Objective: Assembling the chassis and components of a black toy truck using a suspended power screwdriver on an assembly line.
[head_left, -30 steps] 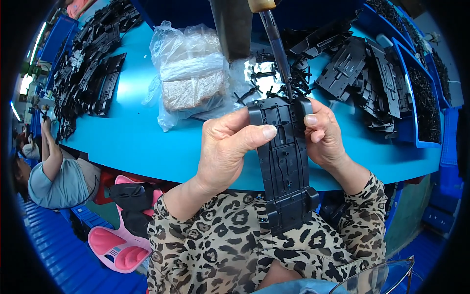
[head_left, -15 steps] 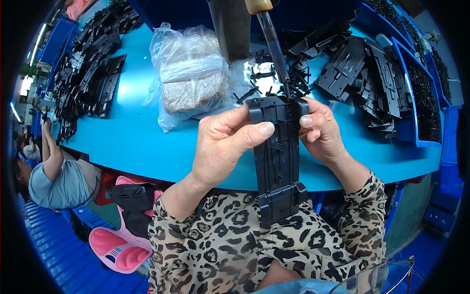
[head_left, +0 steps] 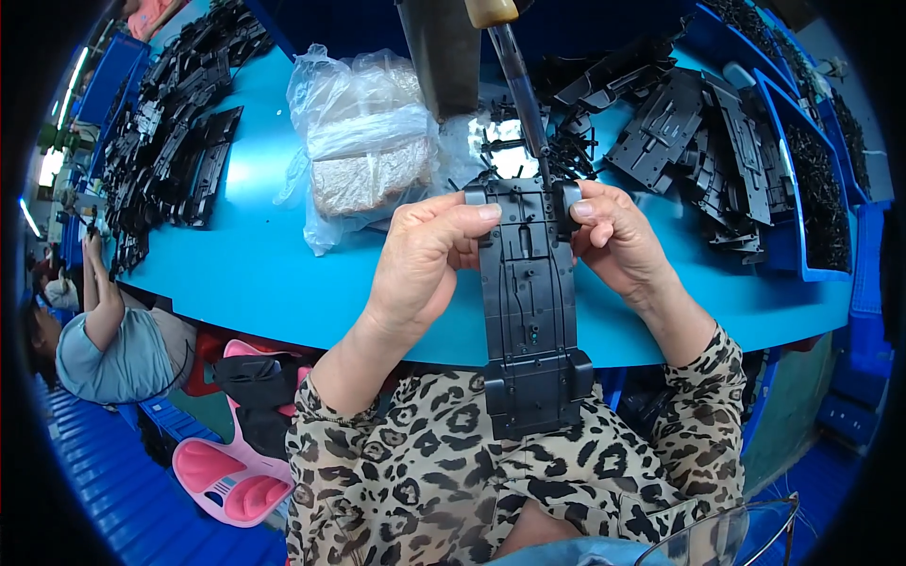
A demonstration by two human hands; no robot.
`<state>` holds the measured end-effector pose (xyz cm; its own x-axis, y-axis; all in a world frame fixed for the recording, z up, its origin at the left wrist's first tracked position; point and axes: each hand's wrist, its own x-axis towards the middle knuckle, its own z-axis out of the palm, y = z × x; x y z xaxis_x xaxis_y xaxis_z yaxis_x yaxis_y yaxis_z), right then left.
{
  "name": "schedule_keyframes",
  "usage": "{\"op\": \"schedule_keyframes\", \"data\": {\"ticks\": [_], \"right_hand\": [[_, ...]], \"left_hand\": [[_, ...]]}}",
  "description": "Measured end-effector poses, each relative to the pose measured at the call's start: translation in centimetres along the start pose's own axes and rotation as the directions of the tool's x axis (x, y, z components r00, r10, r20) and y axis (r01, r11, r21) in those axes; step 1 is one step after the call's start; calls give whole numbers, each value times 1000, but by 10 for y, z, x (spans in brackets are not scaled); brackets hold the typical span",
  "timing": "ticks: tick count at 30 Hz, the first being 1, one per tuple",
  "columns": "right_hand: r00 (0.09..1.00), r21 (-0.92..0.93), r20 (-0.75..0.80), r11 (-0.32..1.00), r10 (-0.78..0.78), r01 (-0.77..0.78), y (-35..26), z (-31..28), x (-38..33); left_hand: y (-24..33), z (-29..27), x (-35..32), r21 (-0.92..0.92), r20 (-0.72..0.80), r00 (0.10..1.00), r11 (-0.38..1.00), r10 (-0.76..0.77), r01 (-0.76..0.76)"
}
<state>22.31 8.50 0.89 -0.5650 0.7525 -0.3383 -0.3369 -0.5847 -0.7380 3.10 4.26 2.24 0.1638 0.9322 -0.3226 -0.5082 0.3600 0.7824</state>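
A long black plastic chassis plate (head_left: 530,302) is held up between both hands, its near end over my lap. My left hand (head_left: 415,250) grips its far left corner, thumb on the upper face. On the far right corner my right hand (head_left: 618,236) is closed, thumb and fingers pinching the edge. A hanging screwdriver with a dark shaft (head_left: 521,85) and a cream-coloured collar (head_left: 492,11) comes down from above, its tip at the far right part of the plate. Small black parts (head_left: 572,146) lie just beyond.
A clear plastic bag with a brown-grey block (head_left: 368,141) lies left of centre on the blue table (head_left: 283,283). Black chassis plates pile at left (head_left: 179,141) and right (head_left: 703,141). A blue bin (head_left: 802,179) of small dark parts stands far right. Another person (head_left: 118,340) sits at left near a pink chair (head_left: 231,476).
The chassis plate has shifted slightly left and turned flatter toward me. Both hands have moved a little left with it. The screwdriver has swung slightly left and its tip sits higher.
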Motion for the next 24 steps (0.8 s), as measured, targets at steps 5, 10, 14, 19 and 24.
{"op": "schedule_keyframes", "data": {"ticks": [5,10,14,19,24], "right_hand": [[998,33,-57,999,9,-7,-2,5,1],[998,69,-60,997,29,-25,-3,3,6],[999,72,-37,997,-24,27,-4,2,9],[994,138,-95,988,-51,64,-3,6,11],[993,139,-107,989,-44,59,-5,8,11]], "left_hand": [[0,0,5,-70,-3,1000,998,-8,8],[-2,-1,9,-179,-9,999,983,-39,36],[-1,0,13,-166,-45,997,984,-68,60],[0,-1,17,-197,-78,994,978,-78,62],[0,0,20,-241,-97,991,968,-88,63]]}}
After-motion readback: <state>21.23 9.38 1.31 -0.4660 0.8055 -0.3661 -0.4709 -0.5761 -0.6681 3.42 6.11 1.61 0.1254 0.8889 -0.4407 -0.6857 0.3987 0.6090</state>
